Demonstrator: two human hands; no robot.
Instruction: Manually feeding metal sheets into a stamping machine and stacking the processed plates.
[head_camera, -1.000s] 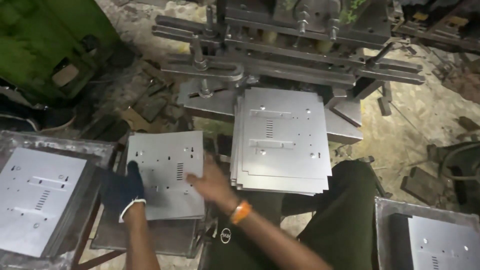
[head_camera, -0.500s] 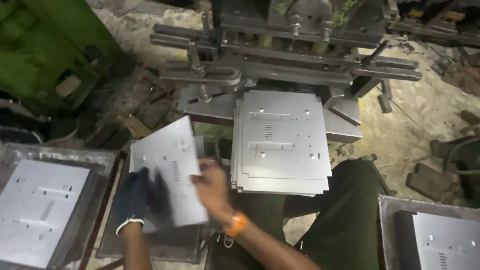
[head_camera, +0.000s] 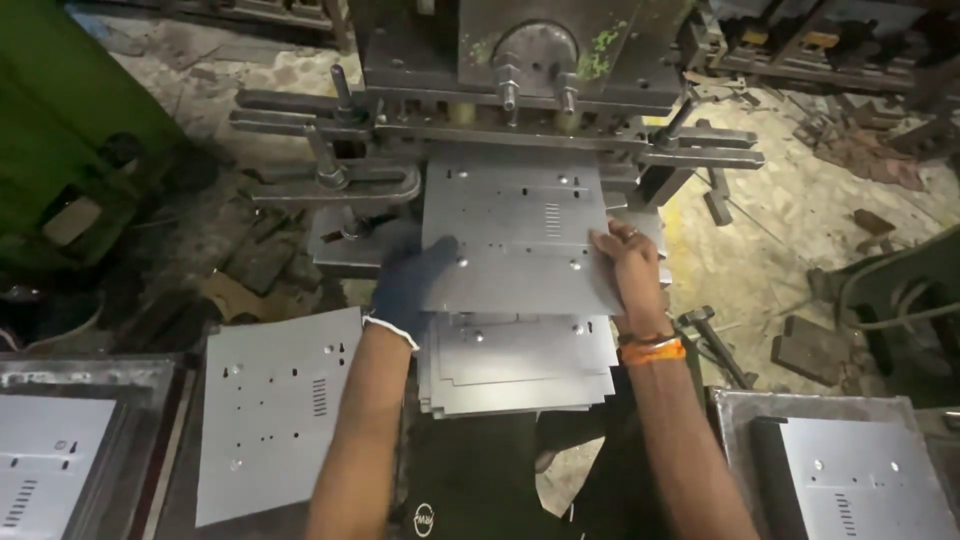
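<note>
Dim overhead light; metal sheet (head_camera: 520, 240) glares softly, corners fall dark, edges perhaps slightly blurred.

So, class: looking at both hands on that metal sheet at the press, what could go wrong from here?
1. The bare right hand grips the metal sheet by its edge, so a slip could cut it; only the left hand is gloved.
2. Both hands sit close under the press, so fingers might be caught.
3. The stack of sheets below looks uneven and could slide.
</note>
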